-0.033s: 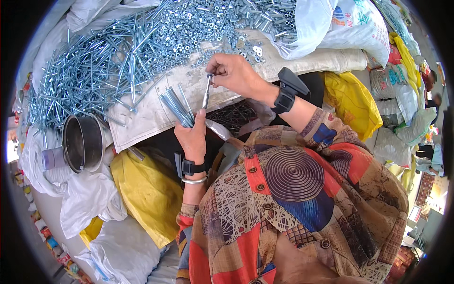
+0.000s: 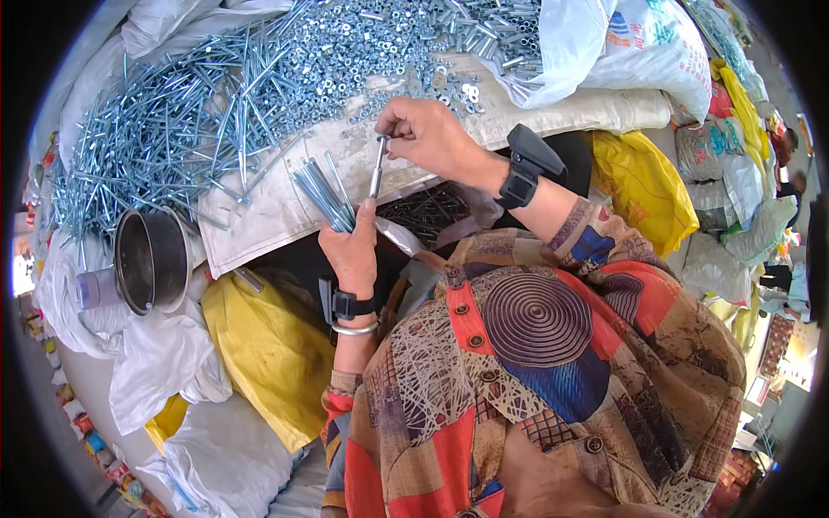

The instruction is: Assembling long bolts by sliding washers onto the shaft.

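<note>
Bolt [image 2: 376, 168] stands pinched between fingers of both hands.

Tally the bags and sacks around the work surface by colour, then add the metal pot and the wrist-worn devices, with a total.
Yellow bags: 3, the lower-left one, a scrap under the white sacks, and the right one.
White sacks nearby: at least 3, including the printed one.
Metal pot: 1.
Wrist-worn devices: 2, left and right.
Total: at least 9.

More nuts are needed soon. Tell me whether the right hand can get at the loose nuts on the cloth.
Probably yes: the right hand hovers beside the loose nuts, nothing between them, though its fingers now pinch a bolt.
</note>
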Tool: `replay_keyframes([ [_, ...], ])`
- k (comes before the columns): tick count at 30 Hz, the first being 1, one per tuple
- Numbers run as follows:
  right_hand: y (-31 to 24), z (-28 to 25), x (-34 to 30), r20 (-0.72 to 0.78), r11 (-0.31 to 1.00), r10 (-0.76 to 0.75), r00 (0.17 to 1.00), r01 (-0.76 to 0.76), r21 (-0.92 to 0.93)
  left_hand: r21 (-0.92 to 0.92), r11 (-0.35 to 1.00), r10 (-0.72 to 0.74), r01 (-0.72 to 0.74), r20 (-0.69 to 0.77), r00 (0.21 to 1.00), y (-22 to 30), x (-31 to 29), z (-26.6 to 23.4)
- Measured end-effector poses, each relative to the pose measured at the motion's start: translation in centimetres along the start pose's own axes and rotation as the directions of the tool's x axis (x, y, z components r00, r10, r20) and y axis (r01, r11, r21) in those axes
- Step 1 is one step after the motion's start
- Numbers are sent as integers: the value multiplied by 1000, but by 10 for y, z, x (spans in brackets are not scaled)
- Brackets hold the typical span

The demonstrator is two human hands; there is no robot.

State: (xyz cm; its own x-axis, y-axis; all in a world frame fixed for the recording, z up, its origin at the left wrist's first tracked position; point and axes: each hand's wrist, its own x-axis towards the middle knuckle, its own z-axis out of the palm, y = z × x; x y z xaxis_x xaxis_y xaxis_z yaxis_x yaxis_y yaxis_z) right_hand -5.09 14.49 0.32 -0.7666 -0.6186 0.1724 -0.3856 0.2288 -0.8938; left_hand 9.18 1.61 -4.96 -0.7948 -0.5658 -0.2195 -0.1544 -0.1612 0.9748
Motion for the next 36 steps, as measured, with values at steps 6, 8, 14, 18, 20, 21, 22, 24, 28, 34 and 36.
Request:
replay_keyframes([
  [6, 1, 10, -12, 32, 876, -396, 918, 388, -285, -10, 999, 47, -47, -4, 999, -2, -2, 1],
  [8, 2, 10, -5, -11, 861, -441, 897, 420, -285, -114, 993, 23, -22, 8, 1000, -1, -2, 1],
  [14, 45, 8, 57, 9, 789, -473, 881, 428, -442, -229, 973, -42, 37, -16, 999, 3, 0, 1],
  [18, 57, 29, 85, 72, 726, -332, 941, 303, -617, -203, 978, -44, 40, -16, 999, 2, 1, 3],
  [20, 55, 42, 89, 77, 665, -312, 947, 275, -694, -208, 977, -50, 43, -25, 998, 0, 2, 1],
  [21, 55, 47, 89, 64, 625, -321, 945, 262, -735, -213, 976, -54, 47, -27, 998, 0, 2, 0],
  [22, 54, 49, 89, 50, 583, -330, 943, 245, -775, -213, 976, -56, 49, -28, 998, 0, 2, 0],
  [24, 57, 47, 90, 60, 585, -364, 929, 279, -762, -174, 983, -61, 55, -31, 998, 1, 2, 0],
  [28, 60, 35, 93, 90, 745, -333, 938, 321, -585, -166, 984, -70, 62, -38, 997, 3, 2, -2],
  [34, 30, 9, 52, 198, 913, 52, 979, -127, 388, -254, 964, -79, 75, -6, 997, 5, 3, 0],
  [36, 20, 8, 40, 211, 884, 112, 971, -194, 425, -226, 972, -70, 67, -2, 998, 5, 3, -2],
])
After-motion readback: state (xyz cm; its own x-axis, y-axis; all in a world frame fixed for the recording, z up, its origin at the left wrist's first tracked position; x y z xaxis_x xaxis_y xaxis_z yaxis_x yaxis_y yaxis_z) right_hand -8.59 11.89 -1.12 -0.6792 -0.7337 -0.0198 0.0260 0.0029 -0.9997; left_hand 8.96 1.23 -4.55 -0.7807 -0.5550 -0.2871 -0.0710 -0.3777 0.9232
